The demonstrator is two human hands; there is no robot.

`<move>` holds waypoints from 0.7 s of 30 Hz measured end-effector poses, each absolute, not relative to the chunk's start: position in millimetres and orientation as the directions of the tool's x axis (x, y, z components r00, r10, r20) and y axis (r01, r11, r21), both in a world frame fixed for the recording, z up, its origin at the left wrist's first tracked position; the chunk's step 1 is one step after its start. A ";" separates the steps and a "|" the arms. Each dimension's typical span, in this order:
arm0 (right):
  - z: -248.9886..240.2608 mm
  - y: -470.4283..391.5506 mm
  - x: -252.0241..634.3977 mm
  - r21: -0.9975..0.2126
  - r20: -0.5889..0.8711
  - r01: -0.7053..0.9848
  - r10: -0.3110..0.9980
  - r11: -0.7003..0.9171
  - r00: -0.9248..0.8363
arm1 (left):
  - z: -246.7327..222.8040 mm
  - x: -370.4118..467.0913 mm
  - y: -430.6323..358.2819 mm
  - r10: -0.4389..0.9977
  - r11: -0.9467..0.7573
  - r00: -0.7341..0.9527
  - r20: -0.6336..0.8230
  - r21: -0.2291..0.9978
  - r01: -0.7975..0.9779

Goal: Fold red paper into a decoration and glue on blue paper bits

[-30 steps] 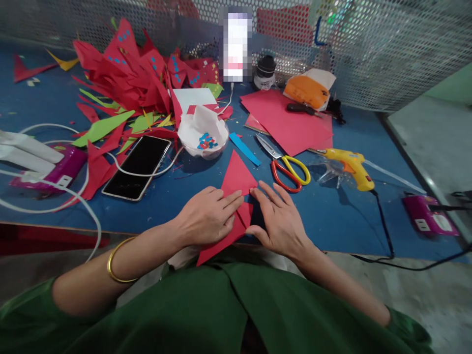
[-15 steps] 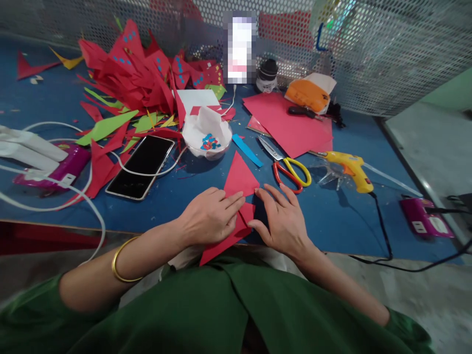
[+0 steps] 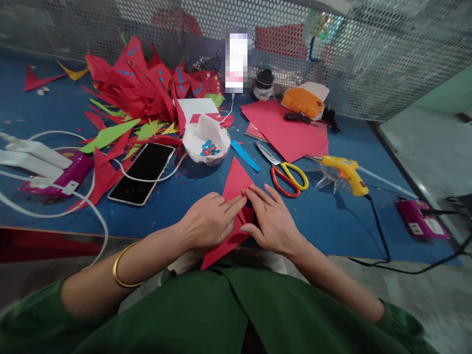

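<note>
A piece of red paper (image 3: 236,179), folded into a long pointed shape, lies slantwise at the table's front edge, its lower tip hanging past the edge. My left hand (image 3: 208,221) rests on its middle, index and middle fingers stretched flat across it and the other fingers tucked under. From the right, my right hand (image 3: 275,221) holds the paper's folded flap, with the fingertips above and the thumb below. The fingertips of both hands almost meet at the fold. Part of the paper is hidden beneath my hands.
Scissors (image 3: 289,179), a blue strip (image 3: 245,156) and a glue gun (image 3: 344,169) lie to the right. Behind are a bowl of paper bits (image 3: 223,155) and red sheets (image 3: 291,135). A phone (image 3: 142,174), white cables and a heap of red cut-outs (image 3: 143,93) occupy the left.
My right hand has moved left across the paper, turning the right-hand flap inward. My left hand stays on the paper. The whole view has shifted slightly.
</note>
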State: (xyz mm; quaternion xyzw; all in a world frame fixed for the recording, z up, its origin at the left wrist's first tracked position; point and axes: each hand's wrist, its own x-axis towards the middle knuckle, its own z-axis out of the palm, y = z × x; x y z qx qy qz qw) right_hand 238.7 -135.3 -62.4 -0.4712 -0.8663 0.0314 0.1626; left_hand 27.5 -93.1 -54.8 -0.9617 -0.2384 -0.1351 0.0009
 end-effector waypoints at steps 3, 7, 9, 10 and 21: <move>-61.2 -132.8 245.6 -0.320 0.296 0.788 0.846 0.525 -0.444 | -53.4 24.6 -91.7 0.642 -0.766 0.716 0.274 0.258 0.589; -55.2 -126.8 250.8 -0.325 0.394 0.824 0.858 0.465 -0.329 | -47.9 19.8 -90.5 0.905 -0.423 0.360 0.226 0.556 0.716; -51.2 -123.4 251.3 -0.232 0.403 0.848 0.840 0.477 -0.363 | -44.0 18.6 -90.0 0.950 -0.304 0.288 0.124 0.583 0.754; -49.2 -121.7 251.2 -0.166 0.393 0.854 0.828 0.492 -0.401 | -42.2 18.6 -89.6 0.955 -0.278 0.284 0.083 0.579 0.766; -47.5 -106.1 249.1 0.385 0.283 0.656 0.594 0.649 -0.753 | -34.7 30.6 -85.0 0.939 -0.272 0.342 -0.042 0.521 0.809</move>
